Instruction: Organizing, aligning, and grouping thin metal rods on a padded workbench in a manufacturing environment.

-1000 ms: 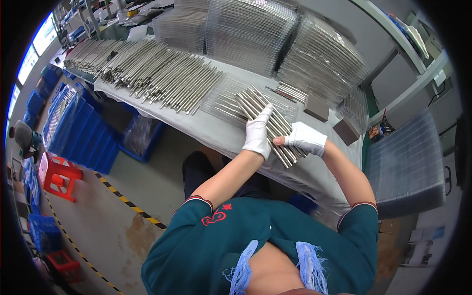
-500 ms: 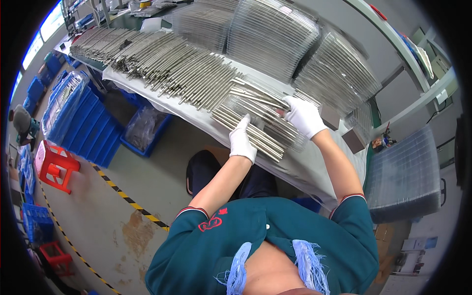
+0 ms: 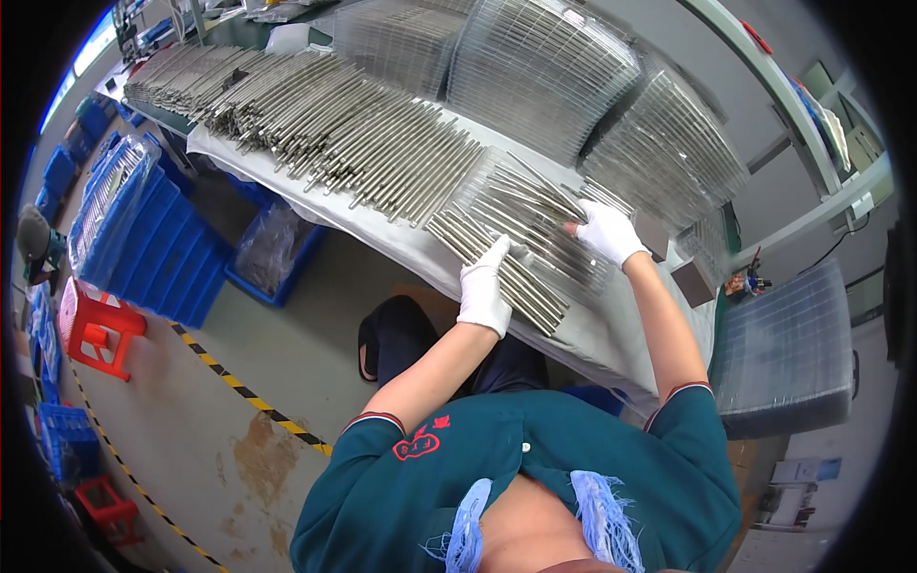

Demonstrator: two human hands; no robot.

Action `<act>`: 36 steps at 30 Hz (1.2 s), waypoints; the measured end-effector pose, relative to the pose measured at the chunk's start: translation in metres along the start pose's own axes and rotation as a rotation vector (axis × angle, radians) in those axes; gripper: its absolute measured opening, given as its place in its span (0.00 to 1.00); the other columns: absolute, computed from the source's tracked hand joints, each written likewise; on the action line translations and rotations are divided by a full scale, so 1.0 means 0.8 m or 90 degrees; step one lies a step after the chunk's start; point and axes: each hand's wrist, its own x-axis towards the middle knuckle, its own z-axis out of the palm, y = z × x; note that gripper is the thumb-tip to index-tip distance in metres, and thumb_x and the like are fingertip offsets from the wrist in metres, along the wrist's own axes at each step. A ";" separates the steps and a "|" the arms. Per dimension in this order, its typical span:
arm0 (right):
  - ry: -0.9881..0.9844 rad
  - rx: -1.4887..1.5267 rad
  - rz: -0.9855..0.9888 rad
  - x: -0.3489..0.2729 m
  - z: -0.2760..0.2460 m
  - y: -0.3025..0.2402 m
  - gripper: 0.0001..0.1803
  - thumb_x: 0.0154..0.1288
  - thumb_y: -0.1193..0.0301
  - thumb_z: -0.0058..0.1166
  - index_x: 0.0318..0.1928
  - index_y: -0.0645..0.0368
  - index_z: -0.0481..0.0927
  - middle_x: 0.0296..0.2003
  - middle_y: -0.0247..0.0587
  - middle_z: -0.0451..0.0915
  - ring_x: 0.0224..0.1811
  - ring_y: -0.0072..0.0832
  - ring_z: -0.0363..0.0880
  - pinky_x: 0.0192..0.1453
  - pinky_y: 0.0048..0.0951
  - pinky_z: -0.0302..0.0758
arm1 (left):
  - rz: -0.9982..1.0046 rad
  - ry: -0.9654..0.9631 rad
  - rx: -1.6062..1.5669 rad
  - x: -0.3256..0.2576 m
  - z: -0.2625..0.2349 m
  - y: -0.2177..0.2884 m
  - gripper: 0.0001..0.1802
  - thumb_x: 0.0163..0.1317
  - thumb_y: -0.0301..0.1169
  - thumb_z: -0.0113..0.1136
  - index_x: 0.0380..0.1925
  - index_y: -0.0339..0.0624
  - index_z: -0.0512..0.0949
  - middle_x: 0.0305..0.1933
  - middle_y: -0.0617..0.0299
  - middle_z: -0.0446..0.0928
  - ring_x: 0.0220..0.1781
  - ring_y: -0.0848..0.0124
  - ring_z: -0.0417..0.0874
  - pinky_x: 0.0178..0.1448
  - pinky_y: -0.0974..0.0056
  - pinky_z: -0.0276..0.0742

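Note:
Both hands wear white gloves. My left hand [image 3: 487, 286] rests on the near ends of a row of thin steel rods [image 3: 506, 234] lying side by side on the white-covered table [image 3: 382, 234]. My right hand [image 3: 608, 232] touches the far ends of the same row, fingers curled around a few rods. A long spread of similar metal rods [image 3: 325, 138] covers the table to the left. Stacks of clear ribbed trays [image 3: 544, 67] stand behind the rods.
Blue plastic crates [image 3: 143, 239] sit on the floor at the left, with a red stool [image 3: 91, 329] beside them. Yellow-black tape [image 3: 239, 387] runs across the floor. A stack of clear trays [image 3: 788, 353] stands at the right, under a shelf frame [image 3: 812, 124].
My head has shifted, so the table now sits lower and larger in view. Both hands moved apart along the row of rods, the right one reaching to the far ends.

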 end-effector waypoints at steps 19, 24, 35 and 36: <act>0.114 -0.014 0.045 0.013 0.015 0.019 0.21 0.64 0.55 0.55 0.47 0.58 0.81 0.42 0.52 0.82 0.46 0.48 0.80 0.51 0.42 0.75 | 0.001 0.002 -0.020 0.003 -0.004 -0.003 0.04 0.62 0.23 0.59 0.36 0.43 0.76 0.30 0.61 0.78 0.30 0.69 0.81 0.38 0.62 0.82; 0.136 0.002 0.048 0.008 0.020 0.027 0.22 0.64 0.55 0.55 0.48 0.59 0.81 0.44 0.52 0.81 0.47 0.48 0.79 0.52 0.42 0.75 | -0.009 -0.017 -0.013 0.002 -0.006 -0.003 0.06 0.61 0.24 0.60 0.38 0.43 0.76 0.32 0.62 0.79 0.32 0.70 0.82 0.38 0.62 0.81; 0.169 0.004 -0.021 0.036 0.028 0.038 0.17 0.62 0.60 0.56 0.45 0.59 0.82 0.44 0.52 0.80 0.47 0.50 0.78 0.53 0.43 0.74 | -0.014 -0.017 -0.008 0.004 -0.006 -0.003 0.05 0.63 0.23 0.57 0.39 0.40 0.75 0.34 0.59 0.77 0.35 0.65 0.82 0.42 0.59 0.85; 0.155 0.002 -0.018 0.038 0.027 0.036 0.17 0.62 0.60 0.56 0.45 0.59 0.82 0.44 0.52 0.80 0.47 0.50 0.78 0.53 0.43 0.74 | -0.009 -0.014 -0.007 0.005 -0.007 -0.004 0.06 0.63 0.23 0.57 0.39 0.40 0.75 0.34 0.59 0.77 0.35 0.65 0.82 0.42 0.59 0.85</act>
